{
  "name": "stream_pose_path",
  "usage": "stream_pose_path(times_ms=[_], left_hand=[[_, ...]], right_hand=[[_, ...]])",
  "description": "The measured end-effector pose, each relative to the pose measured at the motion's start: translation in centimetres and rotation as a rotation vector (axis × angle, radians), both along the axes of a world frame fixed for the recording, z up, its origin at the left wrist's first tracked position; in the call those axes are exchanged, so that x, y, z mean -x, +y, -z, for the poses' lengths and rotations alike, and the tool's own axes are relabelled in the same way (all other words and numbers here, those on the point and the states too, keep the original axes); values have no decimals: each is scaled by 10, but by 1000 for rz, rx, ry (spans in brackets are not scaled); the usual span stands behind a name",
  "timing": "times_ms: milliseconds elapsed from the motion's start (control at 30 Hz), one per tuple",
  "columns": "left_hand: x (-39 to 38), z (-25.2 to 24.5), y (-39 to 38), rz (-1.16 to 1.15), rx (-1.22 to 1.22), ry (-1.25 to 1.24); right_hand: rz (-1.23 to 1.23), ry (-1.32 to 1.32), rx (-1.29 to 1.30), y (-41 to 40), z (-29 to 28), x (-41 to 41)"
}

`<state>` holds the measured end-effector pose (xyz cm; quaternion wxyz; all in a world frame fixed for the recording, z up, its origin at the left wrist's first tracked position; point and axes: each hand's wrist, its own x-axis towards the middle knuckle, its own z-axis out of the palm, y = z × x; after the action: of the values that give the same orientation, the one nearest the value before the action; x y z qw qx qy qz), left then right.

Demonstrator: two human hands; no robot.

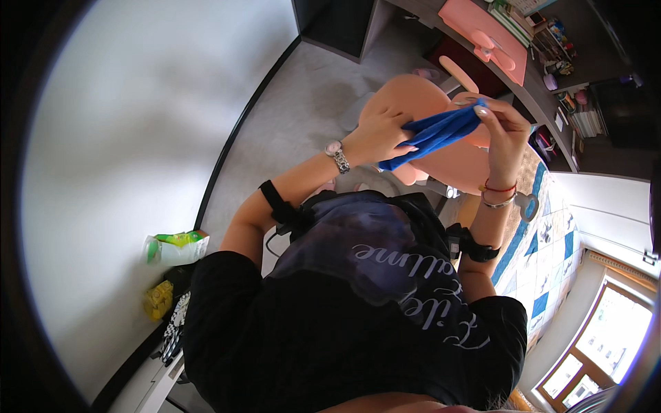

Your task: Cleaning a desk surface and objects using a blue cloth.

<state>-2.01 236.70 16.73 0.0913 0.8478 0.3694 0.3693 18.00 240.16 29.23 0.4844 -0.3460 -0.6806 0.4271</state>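
A blue cloth (439, 131) is bunched into a long folded strip and stretched between my two hands. My left hand (379, 135), with a metal watch on the wrist, grips the lower left part of the cloth. Its thumb lies along the near edge, and a loose end hangs below it. At the cloth's upper right end, my right hand (503, 124) pinches the fabric between thumb and fingers. Just beyond and beneath the cloth stands a pink chair (457, 168) with rounded panels, partly covered by the hands.
A desk with a pink board (488, 36) and shelves of books (511, 23) stands at upper right. A bed with a patterned cover (547, 242) lies to the right. White wall (129, 118) bounds the left. Snack-like packages (178, 247) sit at lower left.
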Motion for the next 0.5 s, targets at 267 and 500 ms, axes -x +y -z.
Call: stream_pose_path(times_ms=[267,500], left_hand=[[17,49,8,-29,42,365],[53,52,5,89,208,230]], right_hand=[[234,147,-131,4,-18,-36],[508,79,-216,0,-32,-88]])
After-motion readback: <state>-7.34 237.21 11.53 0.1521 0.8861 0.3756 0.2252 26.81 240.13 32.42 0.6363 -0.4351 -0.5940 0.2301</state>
